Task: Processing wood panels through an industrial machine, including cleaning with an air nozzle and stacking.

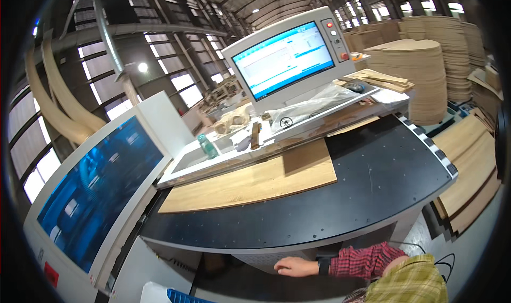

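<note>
A pale wood-grained board [250,188] is lying flat on the black tabletop [367,180], toward its left side, with its far edge running up behind a white ledge [234,156]. The hand [295,267] in view is hanging well apart from the board, just below the tabletop's front edge as seen from the head. Its fingers are bending loosely, and the grip is showing nothing held; since the underside is facing away, I cannot tell how wide it is standing. A dark band [323,267] is circling the wrist, and a red-and-black checked sleeve [359,261] is covering the forearm, with yellow-green plaid cloth [412,281] showing beside it. On the ledge, a green bottle [207,146] is leaning near the left end, and clear plastic sheeting [314,109] is lying below a lit monitor [283,60]. To the left, a white machine housing is framing a blue window [101,188]. To the right, more boards [468,170] are lying low, and tall stacks of rounded panels [418,79] are standing behind them.
</note>
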A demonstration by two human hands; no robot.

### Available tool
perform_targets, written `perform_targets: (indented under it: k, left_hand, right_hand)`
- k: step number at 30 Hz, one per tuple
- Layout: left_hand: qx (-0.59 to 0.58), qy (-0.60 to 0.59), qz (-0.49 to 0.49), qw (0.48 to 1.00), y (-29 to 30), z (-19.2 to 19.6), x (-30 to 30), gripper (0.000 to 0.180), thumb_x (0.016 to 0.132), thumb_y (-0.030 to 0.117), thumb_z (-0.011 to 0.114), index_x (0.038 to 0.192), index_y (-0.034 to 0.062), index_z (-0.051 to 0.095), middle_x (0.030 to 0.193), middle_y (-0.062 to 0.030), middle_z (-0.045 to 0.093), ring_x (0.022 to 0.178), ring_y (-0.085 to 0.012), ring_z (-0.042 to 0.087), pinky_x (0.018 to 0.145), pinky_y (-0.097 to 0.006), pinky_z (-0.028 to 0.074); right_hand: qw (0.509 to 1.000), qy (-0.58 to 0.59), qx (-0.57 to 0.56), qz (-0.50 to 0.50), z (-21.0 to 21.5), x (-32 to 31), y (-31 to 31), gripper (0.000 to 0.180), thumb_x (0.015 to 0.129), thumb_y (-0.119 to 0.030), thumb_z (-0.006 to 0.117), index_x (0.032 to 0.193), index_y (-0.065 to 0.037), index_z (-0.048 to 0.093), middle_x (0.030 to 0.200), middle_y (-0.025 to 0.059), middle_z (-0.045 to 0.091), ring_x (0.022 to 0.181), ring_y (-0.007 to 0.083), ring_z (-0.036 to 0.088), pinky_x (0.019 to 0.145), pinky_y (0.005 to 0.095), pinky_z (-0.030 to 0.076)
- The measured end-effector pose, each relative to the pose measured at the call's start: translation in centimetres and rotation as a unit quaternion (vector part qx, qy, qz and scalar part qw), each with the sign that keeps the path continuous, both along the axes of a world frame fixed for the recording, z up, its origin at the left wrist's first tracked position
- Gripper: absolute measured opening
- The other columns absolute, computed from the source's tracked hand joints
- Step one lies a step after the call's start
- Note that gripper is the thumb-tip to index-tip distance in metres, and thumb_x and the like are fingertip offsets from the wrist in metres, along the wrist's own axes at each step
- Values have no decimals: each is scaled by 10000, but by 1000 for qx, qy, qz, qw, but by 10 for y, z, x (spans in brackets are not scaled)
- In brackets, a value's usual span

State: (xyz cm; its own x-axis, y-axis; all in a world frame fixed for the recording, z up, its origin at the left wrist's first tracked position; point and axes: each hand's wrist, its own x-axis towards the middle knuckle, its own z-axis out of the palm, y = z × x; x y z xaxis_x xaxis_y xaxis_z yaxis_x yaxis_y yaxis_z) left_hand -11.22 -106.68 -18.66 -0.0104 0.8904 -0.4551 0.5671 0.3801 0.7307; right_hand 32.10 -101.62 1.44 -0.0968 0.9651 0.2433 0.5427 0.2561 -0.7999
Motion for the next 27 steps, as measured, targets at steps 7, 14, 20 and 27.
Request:
perform_targets:
  k: [7,14,20,27]
  left_hand:
    - [106,-243,42,963,198,63,34,306,872,183,445,1119,5,472,956,-169,572,835,-259,551,769,-364,454]
    - [93,-397,37,912,257,132,87,374,858,143,459,1208,32,390,963,-210,565,844,-304,570,771,-391,465]
    - [67,-392,47,916,291,147,109,330,860,177,475,1154,29,453,885,-189,592,770,-288,588,705,-377,491]
    - [43,-373,20,927,344,194,165,293,869,188,484,1105,17,503,883,-154,597,779,-241,593,701,-325,487]
  right_hand:
    - [991,-42,97,-80,15,5,111,289,820,-246,477,1021,-44,524,994,132,552,982,309,495,841,398,390]
    - [958,-170,127,-192,19,46,245,309,747,-204,542,1006,-36,552,1006,150,552,998,308,495,835,406,401]
    - [900,-324,57,-285,-1,106,328,333,730,-256,565,998,-60,557,1032,146,524,1033,311,462,838,423,387]
    - [872,-340,-40,-349,-7,158,365,435,835,-396,436,1157,-109,494,1257,163,420,1193,324,348,954,462,286]
